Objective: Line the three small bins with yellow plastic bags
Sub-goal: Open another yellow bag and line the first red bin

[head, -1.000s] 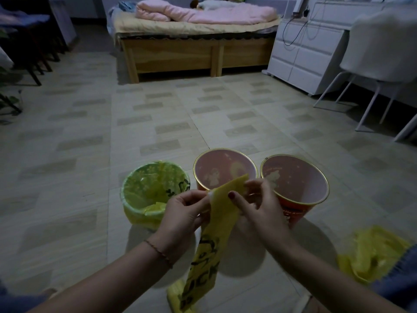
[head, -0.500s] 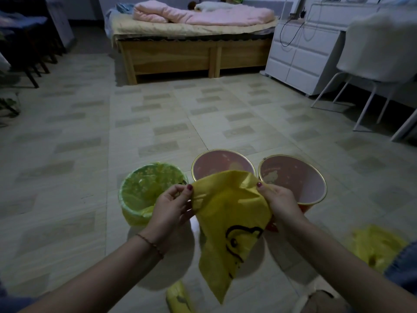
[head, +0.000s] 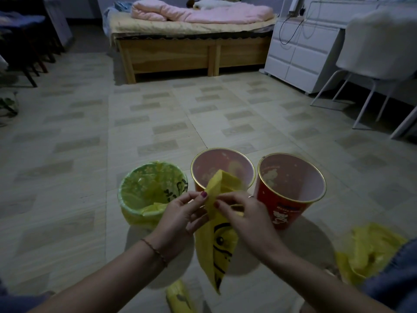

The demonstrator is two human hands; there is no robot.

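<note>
Both hands, left hand (head: 180, 216) and right hand (head: 244, 216), pinched the top edge of a yellow printed plastic bag (head: 215, 247) hanging just near of the unlined middle red bin (head: 222, 170). Left stood a bag-lined bin (head: 152, 193); right, a second unlined red bin (head: 291, 190).

A wooden bed (head: 191, 55) stands at the far side of the tiled floor (head: 158, 123). On the bed lies a pink blanket (head: 203, 12). Right of the bed stands a white drawer cabinet (head: 300, 57), then a white chair (head: 379, 48). Left of the bed are dark chairs (head: 27, 41).
</note>
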